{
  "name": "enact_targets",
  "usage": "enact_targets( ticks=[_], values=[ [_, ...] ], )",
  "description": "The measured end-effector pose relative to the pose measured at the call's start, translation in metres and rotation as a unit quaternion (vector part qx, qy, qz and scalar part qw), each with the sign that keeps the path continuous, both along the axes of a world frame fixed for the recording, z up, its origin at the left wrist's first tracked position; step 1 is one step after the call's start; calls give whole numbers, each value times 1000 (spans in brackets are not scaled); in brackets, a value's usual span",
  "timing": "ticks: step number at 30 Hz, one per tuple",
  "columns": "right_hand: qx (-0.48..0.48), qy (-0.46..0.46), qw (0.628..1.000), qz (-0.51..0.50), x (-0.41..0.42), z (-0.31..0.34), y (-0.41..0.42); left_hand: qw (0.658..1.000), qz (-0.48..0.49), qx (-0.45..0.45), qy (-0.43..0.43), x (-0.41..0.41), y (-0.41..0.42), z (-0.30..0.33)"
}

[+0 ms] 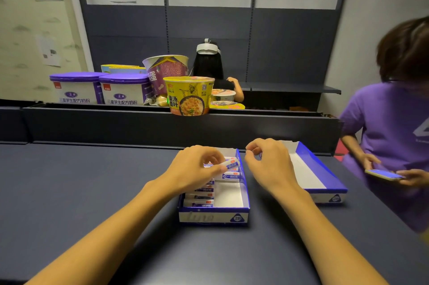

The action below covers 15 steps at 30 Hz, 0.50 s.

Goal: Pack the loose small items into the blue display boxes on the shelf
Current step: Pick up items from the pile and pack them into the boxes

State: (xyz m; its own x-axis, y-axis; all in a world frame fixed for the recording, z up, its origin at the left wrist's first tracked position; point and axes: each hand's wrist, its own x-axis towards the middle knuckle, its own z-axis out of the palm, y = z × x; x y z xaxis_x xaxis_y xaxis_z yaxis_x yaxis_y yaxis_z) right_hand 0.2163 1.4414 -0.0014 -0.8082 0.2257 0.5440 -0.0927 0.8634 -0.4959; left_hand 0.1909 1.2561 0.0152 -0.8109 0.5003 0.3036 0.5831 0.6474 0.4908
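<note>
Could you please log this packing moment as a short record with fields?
left hand: left hand pinches a small white packet over the near box
right hand: right hand hovers with curled fingers; whether it holds anything is unclear
near box: blue display box, packets in a row along its left side, right side bare
far box: second blue display box, looks empty
surface: dark shelf
bystander: person in purple shirt holding a phone

A dark blue-grey shelf (81,180) carries two blue display boxes side by side. The near box (213,214), marked 2B on its front, sits at the centre, partly filled with small packets (199,202). The second box (325,182) lies just to its right, angled away, its white floor showing.
</note>
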Motion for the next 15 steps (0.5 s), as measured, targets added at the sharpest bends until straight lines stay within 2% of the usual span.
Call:
enact_targets(
  ticks=[5,15],
  values=[
    [-7,11,1000,-1,-1,-2,1,1000,-6,-21,1,1,3,-2],
    [6,9,1000,10,-3,-4,0,984,6,-154,95,2,5,-7]
  ],
)
